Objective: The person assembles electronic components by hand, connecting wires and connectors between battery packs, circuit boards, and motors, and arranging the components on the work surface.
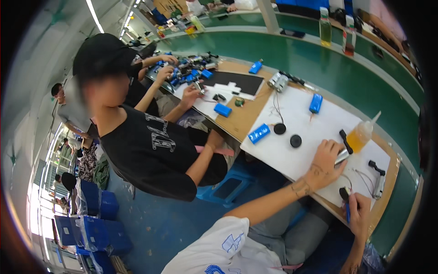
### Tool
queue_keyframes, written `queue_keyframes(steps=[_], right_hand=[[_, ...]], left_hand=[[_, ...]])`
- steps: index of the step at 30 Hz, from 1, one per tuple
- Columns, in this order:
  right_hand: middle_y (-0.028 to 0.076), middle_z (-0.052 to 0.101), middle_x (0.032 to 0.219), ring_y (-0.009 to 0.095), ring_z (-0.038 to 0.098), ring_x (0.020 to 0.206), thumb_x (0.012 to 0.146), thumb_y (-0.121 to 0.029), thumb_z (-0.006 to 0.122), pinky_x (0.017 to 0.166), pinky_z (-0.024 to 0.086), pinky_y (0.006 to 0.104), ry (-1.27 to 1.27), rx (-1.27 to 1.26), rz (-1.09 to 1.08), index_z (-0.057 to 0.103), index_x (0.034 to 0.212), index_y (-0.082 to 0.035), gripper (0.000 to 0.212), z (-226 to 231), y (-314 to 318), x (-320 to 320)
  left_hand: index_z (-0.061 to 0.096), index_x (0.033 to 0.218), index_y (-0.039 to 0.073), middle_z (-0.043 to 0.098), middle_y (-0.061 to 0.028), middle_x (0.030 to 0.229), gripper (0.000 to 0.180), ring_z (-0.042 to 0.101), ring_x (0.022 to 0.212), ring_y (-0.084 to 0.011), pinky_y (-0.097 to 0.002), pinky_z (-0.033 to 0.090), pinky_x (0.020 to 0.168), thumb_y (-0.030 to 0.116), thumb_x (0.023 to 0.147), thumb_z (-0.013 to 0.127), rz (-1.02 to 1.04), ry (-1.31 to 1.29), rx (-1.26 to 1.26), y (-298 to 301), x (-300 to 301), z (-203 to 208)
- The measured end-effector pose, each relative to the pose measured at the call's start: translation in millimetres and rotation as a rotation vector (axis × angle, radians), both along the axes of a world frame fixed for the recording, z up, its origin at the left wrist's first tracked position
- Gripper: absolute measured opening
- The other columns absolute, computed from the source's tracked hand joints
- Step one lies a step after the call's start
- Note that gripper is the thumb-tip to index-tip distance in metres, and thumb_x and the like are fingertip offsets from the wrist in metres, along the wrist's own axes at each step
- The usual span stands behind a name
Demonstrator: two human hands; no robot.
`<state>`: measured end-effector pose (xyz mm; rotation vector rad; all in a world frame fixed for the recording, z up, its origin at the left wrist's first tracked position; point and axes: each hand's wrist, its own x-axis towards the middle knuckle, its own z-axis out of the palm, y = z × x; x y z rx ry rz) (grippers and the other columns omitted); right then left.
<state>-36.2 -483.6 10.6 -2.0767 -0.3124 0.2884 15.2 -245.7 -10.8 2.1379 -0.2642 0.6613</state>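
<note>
My left hand (325,162) is closed around a silver cylinder (342,156) with a black bar-shaped end (345,140), above the white work sheet. My right hand (359,211), near the table's front edge, is closed on a slim blue piece (348,212), mostly hidden by the fingers. Just above that hand is a small black round part (344,193) with thin wires running up from it. Beside it lies another silver cylinder (378,186) with a black end. Two black discs (295,141) and blue battery packs (259,133) rest on the sheet left of my hands.
A squeeze bottle of amber liquid (360,136) stands just beyond my left hand. A co-worker in a black shirt (155,150) sits at my left, near a heap of blue and silver parts (187,71). Green table surface (228,50) runs behind; a blue stool (226,187) stands below.
</note>
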Motion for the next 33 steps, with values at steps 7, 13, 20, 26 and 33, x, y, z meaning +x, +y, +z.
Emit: queue_keyframes(steps=[7, 13, 20, 26, 33], right_hand=[[0.013, 0.07, 0.081, 0.024, 0.063, 0.063, 0.093, -0.015, 0.073, 0.06, 0.049, 0.0349, -0.34, -0.089, 0.108, 0.073, 0.095, -0.003, 0.012, 18, 45, 7], [0.017, 0.072, 0.085, 0.031, 0.07, 0.074, 0.094, -0.015, 0.072, 0.069, 0.053, 0.0366, -0.153, -0.012, 0.303, 0.071, 0.103, -0.002, 0.017, 44, 61, 21], [0.014, 0.074, 0.09, 0.028, 0.073, 0.077, 0.093, -0.013, 0.074, 0.069, 0.055, 0.0355, -0.156, 0.089, 0.081, 0.07, 0.103, 0.0, 0.017, 31, 56, 2], [0.015, 0.075, 0.09, 0.027, 0.074, 0.078, 0.089, -0.016, 0.078, 0.07, 0.057, 0.0341, -0.211, 0.11, 0.126, 0.075, 0.103, -0.001, 0.021, 19, 51, 8], [0.015, 0.073, 0.075, 0.027, 0.071, 0.065, 0.084, -0.017, 0.074, 0.065, 0.055, 0.0333, -0.041, 0.215, 0.181, 0.077, 0.093, -0.001, 0.018, 19, 52, 19]], left_hand=[[0.062, 0.125, -0.002, 0.07, -0.0134, 0.103, 0.042, 0.071, 0.09, -0.0196, -0.0319, 0.058, 0.081, 0.009, 0.088, 0.08, -0.059, 0.374, -0.362, 12, -98, 35], [0.059, 0.131, -0.006, 0.07, -0.0145, 0.119, 0.041, 0.072, 0.106, -0.0194, -0.0304, 0.058, 0.091, -0.002, 0.093, 0.074, -0.247, 0.47, -0.704, 14, -92, 20], [0.062, 0.129, -0.005, 0.068, -0.0131, 0.124, 0.047, 0.068, 0.11, -0.0183, -0.0316, 0.057, 0.097, -0.005, 0.085, 0.08, -0.276, 0.469, -0.543, 24, -92, 19], [0.064, 0.127, -0.004, 0.067, -0.0143, 0.127, 0.048, 0.067, 0.116, -0.021, -0.0333, 0.055, 0.103, -0.01, 0.082, 0.08, -0.367, 0.438, -0.505, 23, -87, 3], [0.071, 0.113, 0.001, 0.073, -0.0184, 0.117, 0.045, 0.073, 0.106, -0.0334, -0.0362, 0.06, 0.088, -0.008, 0.07, 0.084, -0.391, 0.111, -0.064, 27, -69, 14]])
